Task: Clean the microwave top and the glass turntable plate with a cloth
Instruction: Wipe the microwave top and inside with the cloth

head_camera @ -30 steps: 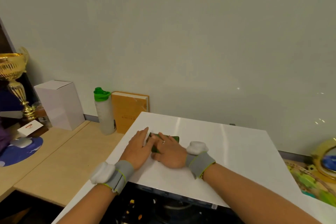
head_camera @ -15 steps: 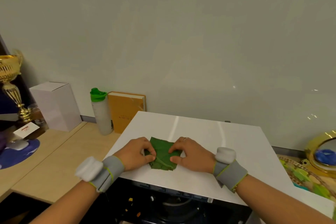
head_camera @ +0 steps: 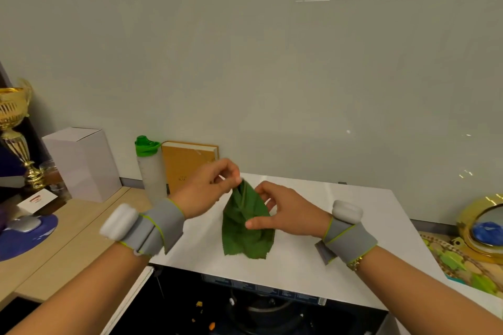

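A green cloth [head_camera: 246, 228] hangs from its top corner above the white microwave top [head_camera: 340, 223], its lower edge still resting on that surface. My left hand [head_camera: 209, 187] pinches the cloth's top corner. My right hand [head_camera: 283, 212] holds the cloth's right edge between thumb and fingers. Below the front edge, the open dark microwave cavity [head_camera: 258, 304] shows crumbs and part of the round turntable area; the glass plate itself is hard to make out.
Left of the microwave stand a green-capped bottle [head_camera: 149, 168], an orange book [head_camera: 187, 163], a white box [head_camera: 81, 163] and a gold trophy [head_camera: 16, 130] on a wooden desk [head_camera: 68, 239]. A gold-framed round object [head_camera: 484, 226] sits to the right. The wall is close behind.
The cloth lay flat and folded under both hands; my hands have since lifted it by its top corner, so it now hangs partly unfolded above the microwave top.
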{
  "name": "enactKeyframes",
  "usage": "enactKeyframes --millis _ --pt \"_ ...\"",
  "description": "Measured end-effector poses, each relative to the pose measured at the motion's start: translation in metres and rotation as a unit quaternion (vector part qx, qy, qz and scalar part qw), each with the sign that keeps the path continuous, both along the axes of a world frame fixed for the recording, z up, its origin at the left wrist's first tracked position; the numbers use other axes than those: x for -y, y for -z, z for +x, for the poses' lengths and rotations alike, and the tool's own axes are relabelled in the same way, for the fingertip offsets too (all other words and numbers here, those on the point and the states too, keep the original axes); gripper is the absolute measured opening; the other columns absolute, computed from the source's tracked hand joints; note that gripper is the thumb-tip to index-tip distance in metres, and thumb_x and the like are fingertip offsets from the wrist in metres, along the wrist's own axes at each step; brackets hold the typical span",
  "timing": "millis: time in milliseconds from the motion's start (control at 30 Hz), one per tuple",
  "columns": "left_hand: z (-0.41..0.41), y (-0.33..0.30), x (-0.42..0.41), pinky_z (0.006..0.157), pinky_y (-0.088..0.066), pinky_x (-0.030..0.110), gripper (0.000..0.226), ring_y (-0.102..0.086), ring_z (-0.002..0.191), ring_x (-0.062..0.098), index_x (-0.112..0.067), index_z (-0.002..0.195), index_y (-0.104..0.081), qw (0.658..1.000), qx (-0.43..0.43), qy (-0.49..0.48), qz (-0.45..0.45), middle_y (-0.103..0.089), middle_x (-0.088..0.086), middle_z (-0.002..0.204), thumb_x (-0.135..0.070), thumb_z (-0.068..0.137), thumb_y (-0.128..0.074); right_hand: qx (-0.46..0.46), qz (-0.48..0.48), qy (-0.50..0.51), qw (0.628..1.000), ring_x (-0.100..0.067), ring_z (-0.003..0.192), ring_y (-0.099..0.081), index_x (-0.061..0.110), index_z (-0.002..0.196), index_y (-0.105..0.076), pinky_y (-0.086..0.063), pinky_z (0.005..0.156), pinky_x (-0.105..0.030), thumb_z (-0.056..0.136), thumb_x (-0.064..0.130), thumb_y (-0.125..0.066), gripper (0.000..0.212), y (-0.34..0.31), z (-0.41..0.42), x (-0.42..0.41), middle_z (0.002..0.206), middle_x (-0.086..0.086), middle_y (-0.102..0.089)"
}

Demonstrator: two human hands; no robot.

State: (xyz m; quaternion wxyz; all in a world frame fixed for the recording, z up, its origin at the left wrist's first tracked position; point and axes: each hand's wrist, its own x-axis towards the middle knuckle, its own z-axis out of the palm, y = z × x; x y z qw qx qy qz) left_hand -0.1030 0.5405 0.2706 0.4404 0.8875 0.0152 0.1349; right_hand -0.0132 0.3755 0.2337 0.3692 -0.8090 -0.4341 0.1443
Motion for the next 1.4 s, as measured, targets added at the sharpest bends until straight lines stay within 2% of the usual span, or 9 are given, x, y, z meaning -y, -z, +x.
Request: enactKeyframes --millis 100,233,500,600,767,900,1067,1267,1400 --pt "0.004 -0.015 0.001 0.049 -0.043 0.014 0.021 -0.059 0.059 0.005 -0.024 0.079 -0.046 0.997 0.041 -0.032 -0.058 -0.056 -0.002 0.073 -0.013 0.097 -0.046 0.008 0.095 0.04 0.995 -0.019 0.069 -0.053 0.025 0.073 -0.06 -0.047 0.071 -0.034 0.079 0.01 -0.072 0.02 -0.01 0.011 -0.005 0.073 -0.017 -0.061" --pt "0.004 -0.026 -0.001 0.043 -0.047 0.014 0.023 -0.06 0.044 -0.001 -0.025 0.079 -0.042 0.982 0.118 -0.099 -0.114 -0.056 0.002 0.066 -0.013 0.099 -0.042 -0.116 0.204 0.037 0.971 -0.006 0.06 -0.058 0.015 0.068 -0.067 -0.047 0.063 -0.018 0.085 0.009 -0.065 0.018 -0.04 0.022 -0.003 0.062 0.001 -0.066" --pt "0.016 -0.049 0.007 0.07 -0.048 0.028 0.032 -0.052 0.072 0.014 -0.023 0.1 -0.044 0.985 0.125 -0.115 -0.029 -0.055 -0.003 0.081 -0.012 0.082 -0.068 -0.044 0.234 -0.005 0.971 0.003 0.051 -0.054 0.015 0.074 -0.059 -0.044 0.054 -0.011 0.095 0.009 -0.051 0.023 -0.082 0.032 -0.012 0.063 0.002 -0.06" --pt "0.014 -0.06 0.001 0.078 -0.053 0.027 0.022 -0.058 0.081 0.017 -0.019 0.095 -0.058 0.991 0.093 -0.089 -0.044 -0.061 -0.002 0.084 0.001 0.086 -0.059 -0.048 0.169 -0.046 0.983 -0.006 0.06 -0.06 0.01 0.08 -0.064 -0.051 0.061 -0.018 0.085 0.009 -0.065 0.005 -0.086 0.036 -0.003 0.068 -0.006 -0.064" --pt "0.009 -0.06 -0.02 0.057 -0.054 0.007 0.023 -0.063 0.069 0.004 -0.016 0.101 -0.068 0.994 -0.001 -0.03 -0.107 -0.069 -0.004 0.08 0.0 0.091 -0.054 0.022 -0.03 -0.032 0.999 -0.021 0.075 -0.055 -0.002 0.083 -0.067 -0.048 0.077 -0.036 0.075 0.008 -0.076 0.016 -0.072 0.058 0.014 0.078 -0.015 -0.064" --pt "0.012 -0.048 -0.041 0.058 -0.053 0.006 0.026 -0.066 0.074 0.003 -0.023 0.09 -0.07 0.983 0.019 -0.085 -0.162 -0.071 -0.019 0.066 -0.001 0.09 -0.055 0.044 0.068 0.037 0.996 -0.016 0.072 -0.052 0.016 0.073 -0.065 -0.043 0.071 -0.024 0.081 0.012 -0.071 0.011 -0.069 0.064 0.018 0.071 0.003 -0.062" --pt "-0.006 -0.03 -0.043 0.054 -0.043 -0.004 0.032 -0.06 0.056 -0.015 -0.021 0.093 -0.072 0.992 -0.006 -0.069 -0.109 -0.068 -0.025 0.058 0.007 0.085 -0.057 0.003 0.081 -0.016 0.997 -0.006 0.07 -0.062 0.008 0.08 -0.069 -0.051 0.077 -0.024 0.079 0.006 -0.072 0.004 -0.067 0.053 0.034 0.071 0.002 -0.068" --pt "-0.049 0.041 -0.041 0.072 -0.046 0.004 0.022 -0.065 0.072 -0.005 -0.034 0.072 -0.076 0.953 -0.285 0.098 0.038 -0.075 -0.008 0.085 -0.013 0.077 -0.076 -0.051 -0.222 -0.143 0.963 0.004 0.057 -0.056 0.028 0.072 -0.067 -0.046 0.075 -0.024 0.074 0.011 -0.078 0.02 -0.014 0.028 0.048 0.055 0.016 -0.064" --pt "-0.052 0.058 -0.042 0.076 -0.047 0.008 0.018 -0.065 0.071 -0.005 -0.034 0.067 -0.076 0.952 -0.295 0.082 0.002 -0.074 -0.011 0.077 -0.019 0.076 -0.077 -0.069 -0.287 -0.163 0.941 0.006 0.06 -0.057 0.006 0.093 -0.072 -0.046 0.078 -0.015 0.077 0.009 -0.076 0.017 0.002 0.029 0.043 0.067 0.016 -0.065"
